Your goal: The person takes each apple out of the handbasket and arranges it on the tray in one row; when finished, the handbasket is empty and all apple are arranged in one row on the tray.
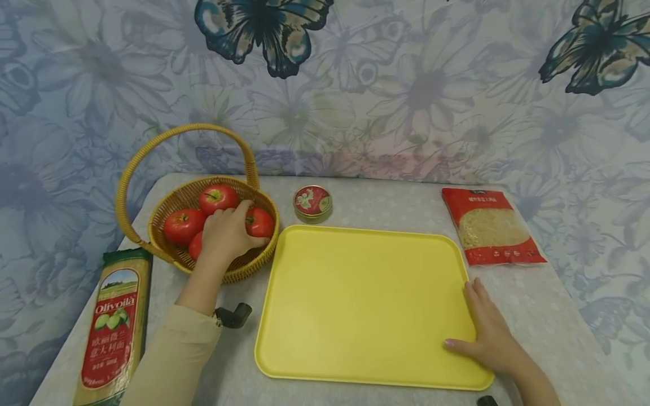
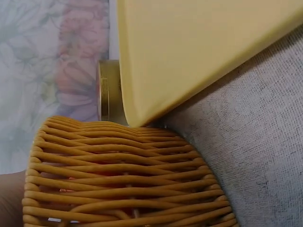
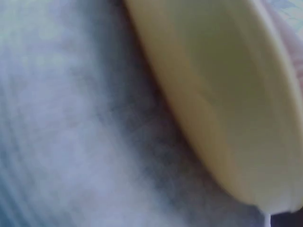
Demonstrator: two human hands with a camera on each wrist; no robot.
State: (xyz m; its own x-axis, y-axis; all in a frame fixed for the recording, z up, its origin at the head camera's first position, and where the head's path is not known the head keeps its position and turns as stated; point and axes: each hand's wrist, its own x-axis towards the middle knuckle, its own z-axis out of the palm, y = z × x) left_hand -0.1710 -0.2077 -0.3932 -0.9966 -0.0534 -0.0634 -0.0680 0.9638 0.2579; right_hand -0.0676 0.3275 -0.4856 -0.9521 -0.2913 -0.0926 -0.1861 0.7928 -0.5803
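Left grip [image 1: 226, 234]: curled round a tomato [image 1: 260, 224] in the wicker basket [image 1: 254, 271].
Right grip [image 1: 491, 338]: fingers straight, touching edge of yellow tray [image 1: 363, 304].

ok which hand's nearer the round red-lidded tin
Left hand: in the wicker basket left of the tin; right hand: farther, at the right edge of the yellow tray.

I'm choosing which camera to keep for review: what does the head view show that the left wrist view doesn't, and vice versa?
Only head: the right hand at the yellow tray's right edge, the Olivoilà packet, the red packet, and the dark butterflies on the backdrop.

Only left wrist: gaps in the side of the basket from close by, with red showing through.

Both: basket, tray, round tin, and the left hand, just a sliver of it in the wrist view.
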